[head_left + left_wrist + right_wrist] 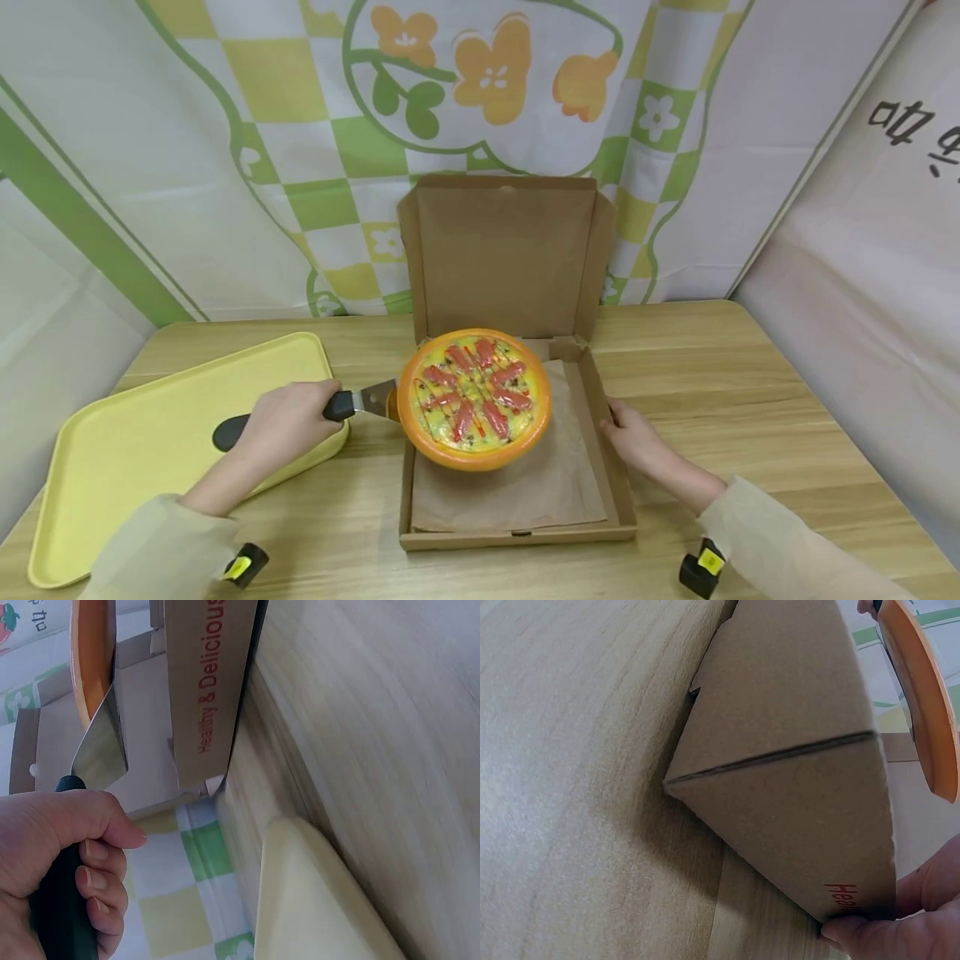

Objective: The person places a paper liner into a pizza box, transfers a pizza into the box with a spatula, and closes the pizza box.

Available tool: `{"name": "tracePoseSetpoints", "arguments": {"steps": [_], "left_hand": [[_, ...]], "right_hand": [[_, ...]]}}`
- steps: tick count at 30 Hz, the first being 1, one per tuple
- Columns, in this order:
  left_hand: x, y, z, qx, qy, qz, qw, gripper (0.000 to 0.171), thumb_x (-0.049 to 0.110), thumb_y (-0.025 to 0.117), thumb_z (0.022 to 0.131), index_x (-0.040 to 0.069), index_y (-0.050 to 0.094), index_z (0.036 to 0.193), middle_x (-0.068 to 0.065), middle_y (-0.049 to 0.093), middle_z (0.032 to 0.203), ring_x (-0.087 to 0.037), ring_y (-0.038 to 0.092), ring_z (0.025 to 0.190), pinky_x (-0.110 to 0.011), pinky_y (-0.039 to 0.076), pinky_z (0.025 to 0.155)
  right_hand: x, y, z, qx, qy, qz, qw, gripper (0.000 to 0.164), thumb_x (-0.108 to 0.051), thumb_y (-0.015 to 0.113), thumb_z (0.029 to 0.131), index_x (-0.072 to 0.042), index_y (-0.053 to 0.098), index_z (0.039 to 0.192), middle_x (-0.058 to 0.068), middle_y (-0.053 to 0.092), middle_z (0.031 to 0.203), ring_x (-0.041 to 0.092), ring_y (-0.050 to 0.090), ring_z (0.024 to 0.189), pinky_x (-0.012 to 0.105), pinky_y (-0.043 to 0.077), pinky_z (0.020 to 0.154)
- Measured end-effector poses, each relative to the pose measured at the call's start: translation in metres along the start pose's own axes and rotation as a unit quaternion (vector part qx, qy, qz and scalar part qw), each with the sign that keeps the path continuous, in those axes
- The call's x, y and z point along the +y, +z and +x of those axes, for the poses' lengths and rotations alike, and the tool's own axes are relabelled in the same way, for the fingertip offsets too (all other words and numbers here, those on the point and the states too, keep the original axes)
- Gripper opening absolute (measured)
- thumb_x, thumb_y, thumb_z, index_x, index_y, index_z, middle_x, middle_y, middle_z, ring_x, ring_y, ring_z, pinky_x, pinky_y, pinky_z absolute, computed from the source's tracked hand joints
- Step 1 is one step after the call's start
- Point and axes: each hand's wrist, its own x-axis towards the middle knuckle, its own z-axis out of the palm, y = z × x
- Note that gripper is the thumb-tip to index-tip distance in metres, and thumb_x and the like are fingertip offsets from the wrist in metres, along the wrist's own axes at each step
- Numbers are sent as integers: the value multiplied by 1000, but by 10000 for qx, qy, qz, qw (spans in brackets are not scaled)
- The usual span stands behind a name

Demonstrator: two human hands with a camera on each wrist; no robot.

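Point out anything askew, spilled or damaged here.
Only the tray looks odd: it lies at a slant to the back edge of the table. No spill or damage shows; the pizza rests on the spatula above the open box.

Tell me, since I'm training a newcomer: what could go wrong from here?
The pizza rests on the spatula above the open box, so it might slide off if the left grip tilts. Paper lines the box and could bunch up if the pizza drags across it. The right grip holds one side wall, which might bend if pulled.
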Motion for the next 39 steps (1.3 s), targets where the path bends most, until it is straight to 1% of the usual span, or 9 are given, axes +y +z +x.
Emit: {"name": "tracePoseSetpoints", "arguments": {"steps": [5,12,17,20,26,30,36,39], "left_hand": [[7,3,3,-26,71,-45,10000,20,6,64,70,15,46,67,5,39,53,-13,34,50,-27,22,44],[16,8,7,-130,141,-83,9998,19,9,69,69,13,51,69,4,46,57,-13,39,52,-27,27,45],[20,14,10,-116,221,-65,9997,21,8,69,67,14,49,66,5,45,56,-13,39,52,-27,28,45],[22,17,11,-130,244,-80,9996,22,7,70,67,13,49,66,5,45,57,-13,39,52,-27,28,44],[26,21,13,-126,317,-50,9994,24,8,72,67,13,49,65,4,48,59,-12,40,52,-26,31,44],[28,22,15,-123,344,-24,9993,24,8,71,68,13,49,64,4,48,58,-12,41,51,-27,32,43],[31,22,18,-134,405,0,9991,23,6,70,68,13,49,64,3,47,56,-13,40,50,-27,31,42],[32,23,20,-89,480,58,9988,22,5,69,67,13,48,63,3,46,55,-13,40,50,-27,30,42]], "right_hand": [[-1,1,0,19,-21,55,10000,40,5,37,91,23,30,126,40,38,125,48,39,117,52,36,96],[-1,0,-1,34,-59,-42,10000,40,5,37,91,23,31,126,40,39,125,48,39,117,52,35,96],[-2,-1,-3,-92,23,71,9999,41,4,36,92,23,28,128,40,35,128,49,35,120,53,33,98],[-2,-1,-2,-101,21,78,9999,41,4,36,92,23,28,128,40,34,129,49,34,121,53,32,98],[-2,0,-1,44,-48,-55,10000,40,4,37,91,23,32,126,40,38,126,49,37,118,53,33,97],[-2,0,-1,31,-51,-52,10000,41,4,36,90,23,31,126,40,38,126,48,37,118,53,34,97],[-1,1,-1,65,-67,-78,9999,40,4,37,90,22,33,126,39,40,125,47,41,116,52,36,95],[-2,1,0,115,-75,-88,9999,40,4,38,90,21,34,126,39,42,123,47,43,114,51,37,94]]}}
